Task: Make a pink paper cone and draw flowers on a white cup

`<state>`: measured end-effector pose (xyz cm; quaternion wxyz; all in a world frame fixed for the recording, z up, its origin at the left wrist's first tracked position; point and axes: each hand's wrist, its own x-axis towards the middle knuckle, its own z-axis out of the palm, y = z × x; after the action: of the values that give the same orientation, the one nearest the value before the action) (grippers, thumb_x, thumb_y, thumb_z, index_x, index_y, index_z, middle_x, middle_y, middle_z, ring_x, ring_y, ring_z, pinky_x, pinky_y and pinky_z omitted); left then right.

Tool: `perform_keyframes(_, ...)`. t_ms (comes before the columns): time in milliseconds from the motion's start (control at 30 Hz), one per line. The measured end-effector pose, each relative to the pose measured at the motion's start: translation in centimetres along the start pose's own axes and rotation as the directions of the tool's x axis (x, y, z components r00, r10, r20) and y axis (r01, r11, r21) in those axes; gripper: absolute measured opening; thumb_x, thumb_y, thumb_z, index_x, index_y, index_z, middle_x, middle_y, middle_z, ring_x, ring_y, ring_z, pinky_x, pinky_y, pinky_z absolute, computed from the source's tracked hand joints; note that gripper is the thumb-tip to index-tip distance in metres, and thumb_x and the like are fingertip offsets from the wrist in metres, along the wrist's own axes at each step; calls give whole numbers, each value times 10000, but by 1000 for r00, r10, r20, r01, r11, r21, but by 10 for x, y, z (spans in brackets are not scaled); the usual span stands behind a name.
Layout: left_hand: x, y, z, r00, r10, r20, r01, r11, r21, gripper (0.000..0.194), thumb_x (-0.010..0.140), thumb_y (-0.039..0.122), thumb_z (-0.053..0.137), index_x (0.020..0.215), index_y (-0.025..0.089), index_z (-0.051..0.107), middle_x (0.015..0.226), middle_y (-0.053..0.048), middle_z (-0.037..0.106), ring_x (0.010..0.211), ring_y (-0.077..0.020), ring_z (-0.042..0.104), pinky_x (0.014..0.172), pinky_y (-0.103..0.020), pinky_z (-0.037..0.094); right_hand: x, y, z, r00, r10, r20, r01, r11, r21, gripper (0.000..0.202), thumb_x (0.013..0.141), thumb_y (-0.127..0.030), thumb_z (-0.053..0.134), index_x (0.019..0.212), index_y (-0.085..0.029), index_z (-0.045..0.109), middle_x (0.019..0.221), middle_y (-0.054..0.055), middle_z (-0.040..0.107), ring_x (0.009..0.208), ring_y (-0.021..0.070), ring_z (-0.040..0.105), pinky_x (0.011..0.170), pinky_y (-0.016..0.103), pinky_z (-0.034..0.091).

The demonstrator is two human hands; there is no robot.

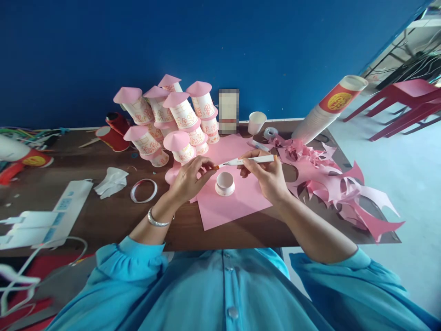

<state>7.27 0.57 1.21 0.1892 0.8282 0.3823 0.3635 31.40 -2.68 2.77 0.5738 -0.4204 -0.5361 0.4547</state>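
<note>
A white marker (257,160) with an orange end lies across the fingers of my right hand (267,174), its tip pointing left. My left hand (193,177) pinches a small orange cap (217,167) close to that tip. Below and between the hands, a short white cup piece (225,183) with a patterned rim stands on pink paper (234,209). Behind my left hand are several paper-cup towers (184,115) with pink cone roofs and orange-red drawings.
Pink paper scraps (344,193) cover the table's right side beside a tall stack of cups (327,110). A plain white cup (257,122) stands near the blue wall. Left are a tape roll (144,191), crumpled tissue (110,182) and a power strip (69,207).
</note>
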Motion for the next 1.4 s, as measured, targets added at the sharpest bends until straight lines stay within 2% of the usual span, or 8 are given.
perform_keyframes(400, 13, 3, 5, 999, 39, 22, -38, 999, -29, 185, 1052, 397, 627, 1054, 212, 640, 990, -53, 760, 871, -170, 722, 802, -314, 593, 3, -11, -2, 999, -41, 12, 43, 982, -185, 238, 912, -425, 747, 883, -190, 714, 719, 16, 740, 647, 154, 704, 547, 259, 523)
perform_keyframes(567, 17, 3, 7, 994, 105, 40, -104, 994, -37, 122, 1047, 331, 641, 1075, 211, 639, 1004, -47, 764, 877, -171, 731, 804, -315, 584, 7, -3, 0, 997, 24, 71, -19, 997, -75, 376, 853, -544, 825, 868, -182, 726, 707, 21, 740, 630, 161, 708, 592, 294, 604)
perform_keyframes(667, 20, 4, 8, 987, 153, 49, -154, 988, 13, 92, 1052, 304, 627, 1081, 217, 628, 1036, -56, 765, 944, -190, 737, 830, -337, 586, 11, 3, 1, 997, 67, 43, -69, 997, 42, 450, 805, -606, 858, 837, -177, 730, 671, 19, 733, 577, 161, 698, 604, 330, 646)
perform_keyframes(933, 22, 7, 13, 963, 266, 30, -268, 952, 147, 106, 1093, 247, 538, 1107, 196, 629, 1055, -85, 756, 984, -203, 734, 849, -352, 599, 11, 9, 14, 990, 135, -38, -132, 988, 77, 420, 789, -563, 882, 787, -169, 736, 665, 32, 750, 552, 166, 716, 533, 287, 615)
perform_keyframes(1100, 33, -10, 18, 979, 187, 75, -195, 975, 108, 201, 1075, 380, 601, 1095, 195, 674, 1045, -78, 780, 953, -196, 746, 848, -339, 612, 24, 23, 7, 980, 193, -57, -187, 978, 88, 419, 788, -552, 881, 748, -164, 727, 657, 32, 747, 528, 134, 689, 453, 210, 526)
perform_keyframes(1200, 40, -24, 24, 983, 44, 177, -61, 994, 87, 243, 1062, 354, 625, 1203, 168, 693, 1131, -109, 794, 1000, -213, 762, 889, -355, 619, 43, 39, -10, 949, 287, -133, -259, 946, 195, 367, 771, -473, 916, 802, -169, 711, 700, 25, 767, 519, 106, 669, 443, 179, 519)
perform_keyframes(1267, 41, -30, 28, 963, -42, 268, -5, 985, 171, 242, 1054, 242, 608, 1262, 150, 692, 1236, -143, 779, 1116, -252, 751, 961, -400, 606, 55, 50, -22, 899, 401, -178, -343, 896, 282, 330, 787, -391, 918, 796, -170, 673, 689, 19, 764, 491, 95, 655, 415, 163, 499)
perform_keyframes(1400, 39, -30, 31, 898, -128, 421, -38, 931, 364, 291, 1020, 164, 604, 1296, 141, 694, 1291, -165, 749, 1211, -305, 710, 966, -421, 575, 63, 66, -35, 868, 470, -159, -410, 861, 301, 281, 854, -316, 869, 816, -172, 631, 640, 26, 747, 474, 114, 664, 445, 185, 555)
